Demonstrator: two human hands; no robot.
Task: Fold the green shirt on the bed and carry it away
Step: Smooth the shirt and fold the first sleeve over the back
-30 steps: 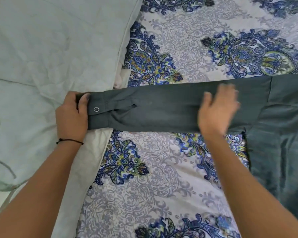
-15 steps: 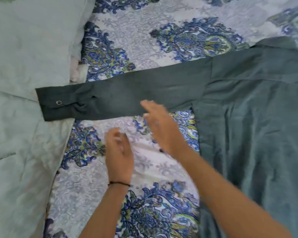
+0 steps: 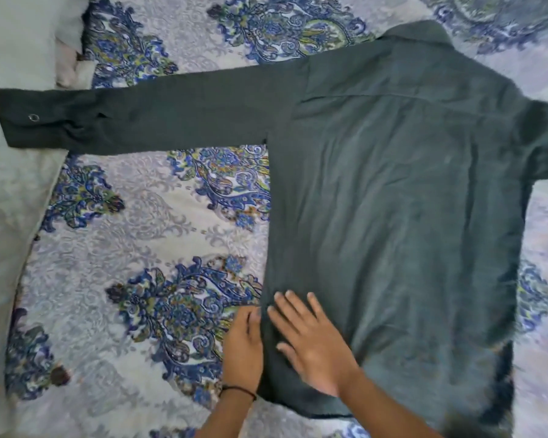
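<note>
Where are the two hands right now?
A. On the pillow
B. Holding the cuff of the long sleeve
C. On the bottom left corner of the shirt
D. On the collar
C: the left hand and right hand lie side by side at the lower left edge of the green shirt, far from its sleeve cuff.

The dark green long-sleeved cloth shirt (image 3: 393,200) looks matt and soft, faintly creased across its back. A small shiny metal-looking snap (image 3: 33,117) sits on its cuff. Under the shirt, the white cloth bedspread with blue paisley print (image 3: 146,235) looks smooth and matt. Left of the shirt, the pale green cloth pillow (image 3: 10,191) is matt, lightly wrinkled.
</note>
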